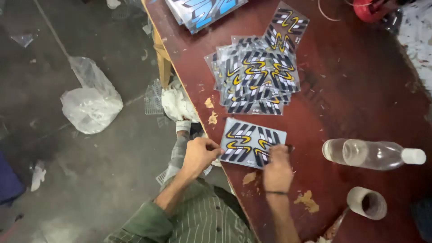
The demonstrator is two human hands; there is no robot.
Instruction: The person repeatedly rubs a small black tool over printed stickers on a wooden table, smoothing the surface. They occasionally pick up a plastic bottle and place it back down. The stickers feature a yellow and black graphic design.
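1. Clearly, from the head view, the person sits at the corner of a dark red wooden table point(360, 90) and both hands are at one sticker sheet point(253, 143), a grey rectangular sheet with yellow and black shapes on it.

2. This sticker sheet lies flat on the table near its edge, just beyond both hands. Its long axis goes from the left hand toward the upper right, slightly tilted against the table edge.

3. The left hand point(199, 154) is at the left short side of the sheet. Its fingers are curled close together and seem to pinch the sheet's corner, but how firm the hold is I cannot tell.

4. The right hand point(276, 167) rests on the lower right part of the sheet, with the fingers bent down and nearly closed on its edge. It touches the sheet; whether it grips something small there is hidden. Both hands are about equally near the sheet, one at each end.

5. Farther up the table, well apart from the hands, lies a fanned pile of sheets point(256, 74) of the same kind.

6. To the right of the hands a clear plastic bottle point(373, 154) lies on its side, and near it stands a tape roll point(366, 202).

7. On the grey floor to the left lies a crumpled plastic bag point(90, 101).
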